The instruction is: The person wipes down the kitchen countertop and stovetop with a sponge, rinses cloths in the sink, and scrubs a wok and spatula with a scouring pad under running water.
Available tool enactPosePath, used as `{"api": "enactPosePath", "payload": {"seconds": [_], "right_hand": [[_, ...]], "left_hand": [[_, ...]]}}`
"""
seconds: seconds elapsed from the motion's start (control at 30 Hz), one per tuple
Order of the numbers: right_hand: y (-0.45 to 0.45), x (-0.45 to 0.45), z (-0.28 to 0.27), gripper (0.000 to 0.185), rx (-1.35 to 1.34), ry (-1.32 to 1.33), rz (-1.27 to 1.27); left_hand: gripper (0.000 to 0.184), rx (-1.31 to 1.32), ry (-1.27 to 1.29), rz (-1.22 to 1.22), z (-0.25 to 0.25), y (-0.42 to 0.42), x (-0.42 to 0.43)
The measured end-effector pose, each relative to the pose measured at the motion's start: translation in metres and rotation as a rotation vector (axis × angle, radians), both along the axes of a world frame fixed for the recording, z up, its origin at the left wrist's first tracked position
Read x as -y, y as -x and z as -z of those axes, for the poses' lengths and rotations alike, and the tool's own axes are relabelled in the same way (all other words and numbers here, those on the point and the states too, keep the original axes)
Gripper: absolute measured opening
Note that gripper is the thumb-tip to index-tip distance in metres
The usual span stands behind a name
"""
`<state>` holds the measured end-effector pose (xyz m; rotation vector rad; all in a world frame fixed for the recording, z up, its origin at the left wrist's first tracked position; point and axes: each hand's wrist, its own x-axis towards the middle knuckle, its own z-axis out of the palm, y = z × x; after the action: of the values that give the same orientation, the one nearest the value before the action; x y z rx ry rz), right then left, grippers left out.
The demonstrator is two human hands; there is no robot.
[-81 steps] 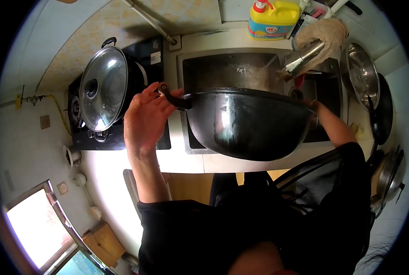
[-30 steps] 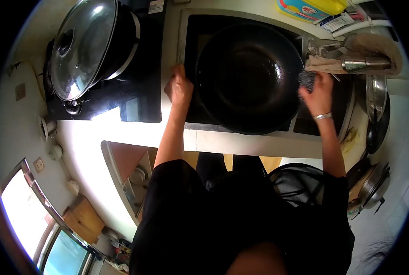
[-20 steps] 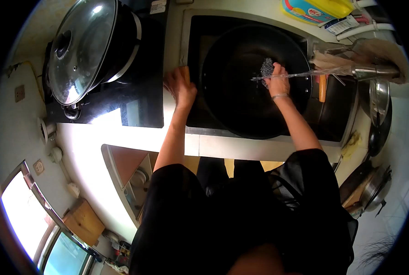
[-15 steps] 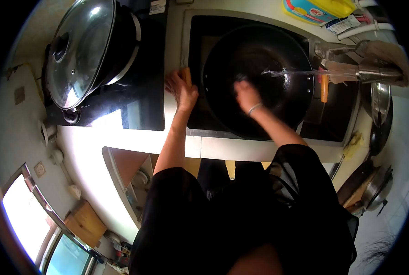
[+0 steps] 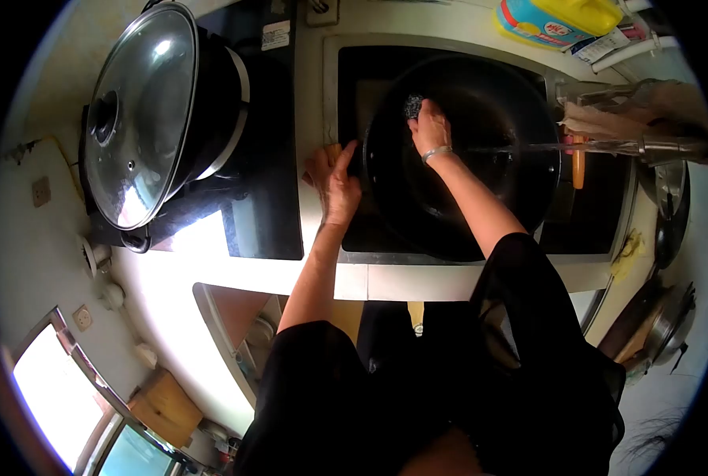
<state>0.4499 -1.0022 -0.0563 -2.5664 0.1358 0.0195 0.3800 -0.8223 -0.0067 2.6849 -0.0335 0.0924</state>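
Observation:
A large black wok [image 5: 481,206] lies in the sink [image 5: 331,95], its inside facing up. My right hand [image 5: 431,131], with a bracelet at the wrist, is closed on a metal scouring ball [image 5: 413,106] against the upper left of the wok's inside. Water runs from the faucet [image 5: 671,148] at the right into the wok. My left hand [image 5: 335,178] is wrapped round the wok's wooden handle [image 5: 334,151] at the left rim, with the index finger stretched out. Another orange-brown handle [image 5: 578,163] shows at the right rim.
A pot with a glass lid [image 5: 143,119] stands on the black stove [image 5: 266,174] at the left. A yellow bottle [image 5: 556,20] is behind the sink. Pans [image 5: 671,214] lean at the right, with a yellow cloth [image 5: 628,252] near them.
The wok, first held up on its side, now lies in the sink. My right hand took the scouring ball and moved left across its inside. Water now runs, and the view has shifted.

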Motion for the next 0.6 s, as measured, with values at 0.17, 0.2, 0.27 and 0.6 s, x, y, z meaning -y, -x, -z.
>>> {"api": "enactPosePath", "payload": {"seconds": [0.17, 0.2, 0.27, 0.6], "right_hand": [[0.092, -0.002, 0.003, 0.022, -0.225, 0.092, -0.468], [0.107, 0.013, -0.006, 0.022, -0.388, 0.074, -0.558], [0.115, 0.038, -0.021, 0.022, -0.606, 0.085, -0.67], [0.028, -0.01, 0.007, 0.016, -0.184, -0.121, -0.037]], "left_hand": [[0.061, -0.066, 0.058, -0.016, -0.004, 0.002, 0.002], [0.061, -0.056, 0.06, -0.007, -0.003, 0.0, 0.002], [0.062, 0.015, 0.039, -0.037, 0.003, 0.003, 0.003], [0.064, 0.019, 0.047, 0.033, 0.005, 0.003, 0.002]]}}
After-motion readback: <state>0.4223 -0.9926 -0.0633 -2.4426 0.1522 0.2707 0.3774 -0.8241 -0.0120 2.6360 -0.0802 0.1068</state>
